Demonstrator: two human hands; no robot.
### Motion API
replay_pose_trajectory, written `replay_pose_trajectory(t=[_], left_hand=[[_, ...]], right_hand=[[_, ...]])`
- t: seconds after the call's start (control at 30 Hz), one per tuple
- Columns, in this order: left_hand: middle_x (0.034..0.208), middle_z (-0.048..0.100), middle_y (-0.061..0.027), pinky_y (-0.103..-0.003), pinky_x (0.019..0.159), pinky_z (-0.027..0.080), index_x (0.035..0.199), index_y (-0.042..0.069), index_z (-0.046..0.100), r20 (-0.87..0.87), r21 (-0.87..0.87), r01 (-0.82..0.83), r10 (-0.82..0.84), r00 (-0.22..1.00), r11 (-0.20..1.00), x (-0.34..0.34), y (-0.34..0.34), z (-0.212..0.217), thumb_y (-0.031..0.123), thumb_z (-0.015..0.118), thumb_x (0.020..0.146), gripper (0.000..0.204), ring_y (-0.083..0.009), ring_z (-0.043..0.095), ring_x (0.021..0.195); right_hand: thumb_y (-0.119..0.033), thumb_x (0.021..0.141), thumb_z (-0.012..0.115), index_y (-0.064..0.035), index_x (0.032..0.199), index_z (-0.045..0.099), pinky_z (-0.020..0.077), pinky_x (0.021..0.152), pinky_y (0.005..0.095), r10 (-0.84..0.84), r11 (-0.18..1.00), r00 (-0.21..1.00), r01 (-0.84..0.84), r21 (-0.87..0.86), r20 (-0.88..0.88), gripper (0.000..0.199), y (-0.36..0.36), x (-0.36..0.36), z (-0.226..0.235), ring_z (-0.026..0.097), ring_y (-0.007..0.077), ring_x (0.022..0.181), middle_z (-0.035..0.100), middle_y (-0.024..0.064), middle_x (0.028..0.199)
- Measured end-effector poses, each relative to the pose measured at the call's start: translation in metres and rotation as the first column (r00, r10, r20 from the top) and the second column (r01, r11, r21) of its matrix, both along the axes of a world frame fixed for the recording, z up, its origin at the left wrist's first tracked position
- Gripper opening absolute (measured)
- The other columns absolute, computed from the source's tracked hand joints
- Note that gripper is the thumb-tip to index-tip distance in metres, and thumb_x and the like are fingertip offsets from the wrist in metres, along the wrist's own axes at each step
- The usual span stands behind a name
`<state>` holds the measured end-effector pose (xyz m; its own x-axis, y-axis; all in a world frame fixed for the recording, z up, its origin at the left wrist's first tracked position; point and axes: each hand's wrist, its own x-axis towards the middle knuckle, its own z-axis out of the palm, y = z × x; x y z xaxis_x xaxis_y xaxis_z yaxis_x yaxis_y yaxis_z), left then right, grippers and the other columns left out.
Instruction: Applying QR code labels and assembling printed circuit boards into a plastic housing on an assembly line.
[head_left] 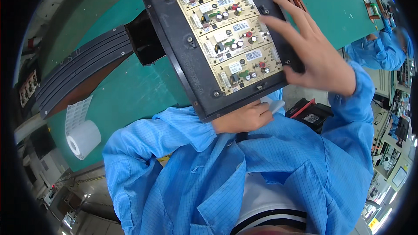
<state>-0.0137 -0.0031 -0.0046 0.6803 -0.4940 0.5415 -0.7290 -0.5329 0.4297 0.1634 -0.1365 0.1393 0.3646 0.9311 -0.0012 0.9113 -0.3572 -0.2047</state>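
A black fixture tray point(191, 67) lies tilted in front of me, bearing a panel of tan circuit boards point(239, 39) in several rows with capacitors and white labels. My right hand point(311, 45) hovers at the tray's right edge, fingers spread and slightly blurred, with nothing seen in them. Just below the tray's near edge, close to my chest, my left hand point(244, 118) has its fingers curled. A pale, thin piece point(277, 104) shows beside those fingers; whether they hold it I cannot tell.
A roll of white labels point(83, 139) stands on the green tabletop point(126, 91) at left. Beyond it is a long black ribbed piece point(87, 65). A black bin with a red edge point(311, 113) sits at lower right. Another person in blue point(379, 48) is at far right.
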Motion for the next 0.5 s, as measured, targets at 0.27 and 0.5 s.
replay_pose_trajectory(t=[0.27, 0.5], left_hand=[[0.090, 0.060, -0.0097, -0.037, 0.071, 0.052, 0.081, 0.008, 0.064, -0.061, -0.055, -0.071, 0.068, 0.996, 0.996, -0.001, 0.004, 0.000, 0.024, 0.070, 0.086, 0.018, -0.0239, 0.062, 0.082], [0.093, 0.061, -0.0106, -0.038, 0.073, 0.052, 0.083, 0.008, 0.065, -0.152, -0.122, -0.150, 0.131, 0.980, 0.981, -0.002, -0.006, -0.004, 0.025, 0.070, 0.087, 0.018, -0.0249, 0.063, 0.086]], right_hand=[[-0.022, 0.067, 0.078, -0.0097, 0.107, 0.073, 0.0342, 0.109, 0.0612, 0.416, 0.891, 0.901, -0.377, 0.254, -0.122, 0.042, 0.039, -0.053, -0.016, 0.046, 0.0399, 0.132, 0.047, 0.0219, 0.143], [-0.021, 0.064, 0.074, -0.0066, 0.096, 0.072, 0.0353, 0.109, 0.0615, 0.396, 0.875, 0.918, -0.367, 0.315, -0.031, 0.035, 0.042, -0.059, -0.020, 0.053, 0.0381, 0.126, 0.052, 0.0201, 0.139]])
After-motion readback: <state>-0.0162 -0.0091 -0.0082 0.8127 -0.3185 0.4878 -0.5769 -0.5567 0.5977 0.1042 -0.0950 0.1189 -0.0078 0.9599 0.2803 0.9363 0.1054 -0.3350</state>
